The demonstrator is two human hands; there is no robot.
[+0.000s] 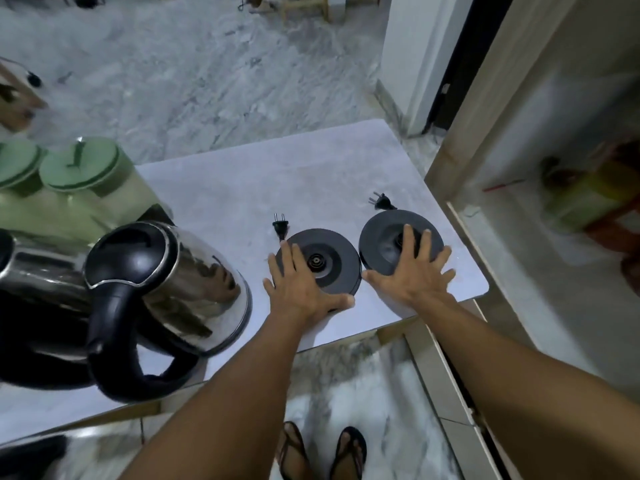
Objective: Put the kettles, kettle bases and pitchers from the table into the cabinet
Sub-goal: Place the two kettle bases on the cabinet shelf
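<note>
Left hand [304, 289]: spread flat on left kettle base [341, 268], probably to lift it.
Right hand [417, 275]: flat on right kettle base [377, 244].

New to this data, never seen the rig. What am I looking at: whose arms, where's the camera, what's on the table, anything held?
No robot: one camera worn on a person's head looks down at their bare hands. The left hand rests flat on the left kettle base, the right hand on the right kettle base, fingers spread; nothing is gripped. Both bases sit on the table, each with its plug behind it. Left of them stand two steel kettles and two green-lidded pitchers. The cabinet stands open on the right.
</note>
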